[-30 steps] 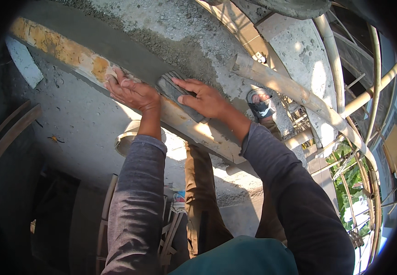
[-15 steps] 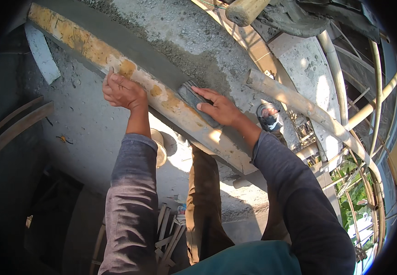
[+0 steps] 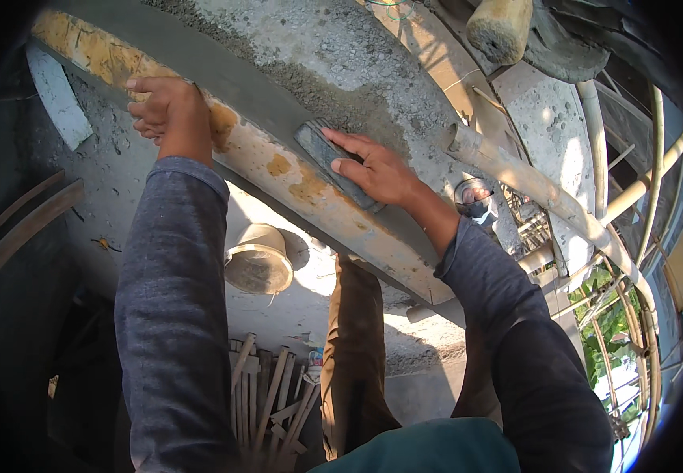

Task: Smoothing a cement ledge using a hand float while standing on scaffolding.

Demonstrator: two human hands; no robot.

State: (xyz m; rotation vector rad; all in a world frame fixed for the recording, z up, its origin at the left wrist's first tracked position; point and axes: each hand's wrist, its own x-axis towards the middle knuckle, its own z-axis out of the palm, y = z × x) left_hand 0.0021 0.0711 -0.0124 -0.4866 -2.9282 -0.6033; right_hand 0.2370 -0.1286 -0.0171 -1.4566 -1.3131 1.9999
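Note:
A long wooden board (image 3: 278,164), pale with yellow-brown patches, runs slantwise from the upper left to the lower middle. Smooth grey wet mortar (image 3: 223,75) lies along its far side. My left hand (image 3: 169,110) is closed around the board toward its upper-left end, fingers curled over the near side. In my right hand (image 3: 373,164) is a flat, narrow grey plastering float (image 3: 318,146), resting on the mortar beside the board's edge. My fingers lie along the float's far side and the thumb presses on its top; its underside is hidden.
Below the board stands a pale bucket (image 3: 259,260). Several wooden strips (image 3: 266,386) lean near my left forearm. Thick bamboo poles (image 3: 530,185) cross on the right, close to my right arm. A clear cup-like container (image 3: 475,195) sits beyond my right wrist.
My left hand has slid up and left along the board, and my left forearm has swung left, uncovering the bucket. The float has shifted only slightly up and left in the picture.

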